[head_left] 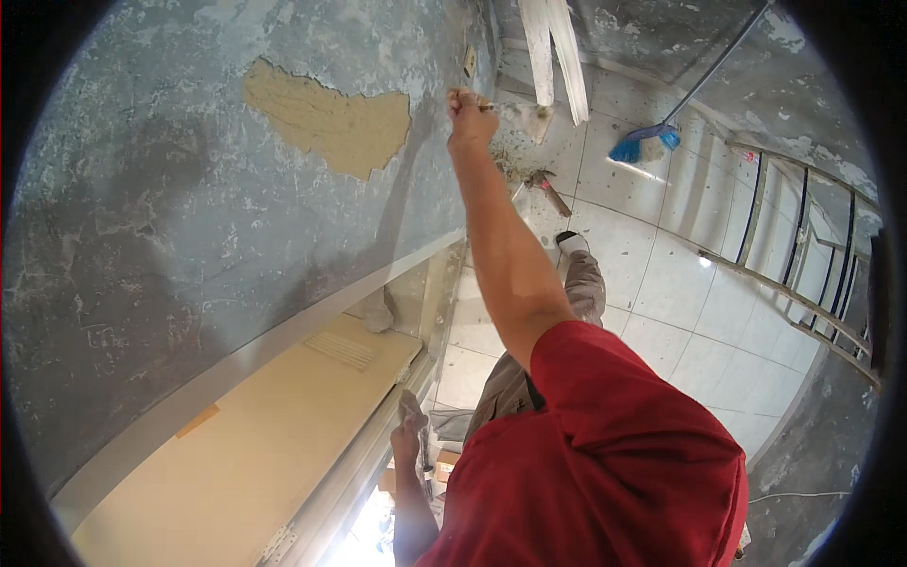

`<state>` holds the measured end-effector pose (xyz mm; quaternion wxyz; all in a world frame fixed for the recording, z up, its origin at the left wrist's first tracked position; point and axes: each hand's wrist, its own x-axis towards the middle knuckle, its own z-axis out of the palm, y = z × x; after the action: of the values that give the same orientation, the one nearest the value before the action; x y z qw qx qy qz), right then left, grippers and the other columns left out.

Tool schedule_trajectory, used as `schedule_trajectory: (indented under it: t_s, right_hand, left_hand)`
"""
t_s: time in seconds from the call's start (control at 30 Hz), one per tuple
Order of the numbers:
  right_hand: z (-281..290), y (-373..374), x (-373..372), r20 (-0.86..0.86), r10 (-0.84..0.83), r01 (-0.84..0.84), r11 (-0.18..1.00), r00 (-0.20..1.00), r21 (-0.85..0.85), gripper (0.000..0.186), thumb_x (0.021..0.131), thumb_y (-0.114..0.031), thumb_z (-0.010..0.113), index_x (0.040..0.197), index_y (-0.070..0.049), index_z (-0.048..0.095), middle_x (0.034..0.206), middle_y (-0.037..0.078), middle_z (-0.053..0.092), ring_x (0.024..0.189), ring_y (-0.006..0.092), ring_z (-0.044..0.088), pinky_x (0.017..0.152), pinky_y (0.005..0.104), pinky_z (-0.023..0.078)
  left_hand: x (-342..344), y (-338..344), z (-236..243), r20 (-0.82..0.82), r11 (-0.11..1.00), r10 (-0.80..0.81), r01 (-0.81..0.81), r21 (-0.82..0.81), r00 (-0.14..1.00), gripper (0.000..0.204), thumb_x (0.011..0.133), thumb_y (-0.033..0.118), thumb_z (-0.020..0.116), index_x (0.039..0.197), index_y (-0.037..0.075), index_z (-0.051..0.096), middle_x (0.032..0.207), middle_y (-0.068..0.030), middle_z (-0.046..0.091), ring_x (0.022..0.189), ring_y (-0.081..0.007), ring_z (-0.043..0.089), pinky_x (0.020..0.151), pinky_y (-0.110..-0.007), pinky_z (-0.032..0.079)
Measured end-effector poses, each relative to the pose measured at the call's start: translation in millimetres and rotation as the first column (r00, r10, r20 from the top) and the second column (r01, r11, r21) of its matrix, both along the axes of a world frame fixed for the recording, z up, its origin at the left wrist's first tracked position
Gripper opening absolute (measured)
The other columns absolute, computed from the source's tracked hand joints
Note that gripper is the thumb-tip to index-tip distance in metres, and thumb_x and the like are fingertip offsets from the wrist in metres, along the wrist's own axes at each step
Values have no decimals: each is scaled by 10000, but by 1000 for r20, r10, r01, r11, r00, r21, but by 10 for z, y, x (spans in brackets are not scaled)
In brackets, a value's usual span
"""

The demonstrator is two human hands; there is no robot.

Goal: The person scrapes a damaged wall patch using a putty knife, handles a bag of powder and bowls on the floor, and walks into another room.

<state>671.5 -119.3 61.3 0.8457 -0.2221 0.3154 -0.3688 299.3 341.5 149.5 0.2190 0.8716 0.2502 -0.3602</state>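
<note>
My right hand (470, 119) is raised beside the mottled grey wall (170, 189), fingers closed on a small thin object I cannot make out. It is right of a tan patch of exposed plaster (331, 123), just below a small wall fitting (470, 61). My left hand (406, 439) is low beside the door frame, closed on a grey object I cannot make out clearly. A hammer (557, 199) lies among debris on the tiled floor beyond my right forearm.
A blue broom (631, 144) leans at the upper right, near pale strips (567, 57) standing upright. A metal ladder (775, 279) lies along the right. A cream door panel (236, 444) fills the lower left. My shoe (573, 242) is on the tiles.
</note>
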Motion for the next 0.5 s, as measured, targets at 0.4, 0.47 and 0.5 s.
schedule_trajectory:
  t_s: [0.4, 0.47, 0.5]
  right_hand:
    - [245, 112, -317, -457, 389, -543, 794, 800, -275, 206, 816, -214, 587, 818, -16, 641, 687, 57, 637, 600, 158, 588, 575, 303, 454]
    - [86, -51, -497, -639, 226, -636, 557, 735, -535, 303, 824, -308, 554, 788, -14, 617, 698, 112, 641, 632, 246, 613, 622, 354, 464]
    - [45, -19, -643, -693, 239, -692, 520, 680, -500, 335, 831, -329, 532, 763, -9, 602, 703, 136, 638, 652, 283, 613, 634, 378, 459]
  left_hand:
    - [26, 183, -139, 128, 986, -111, 126, -108, 985, 512, 923, 391, 411, 1009, -66, 627, 850, -240, 647, 845, -257, 626, 749, -365, 446]
    - [105, 125, -215, 82, 996, -50, 56, -73, 995, 494, 921, 370, 417, 1014, -70, 621, 857, -238, 649, 833, -253, 622, 750, -365, 446]
    - [89, 152, -230, 86, 996, -44, 51, -76, 995, 494, 921, 370, 417, 1014, -70, 621, 857, -238, 649, 833, -253, 622, 750, -365, 446]
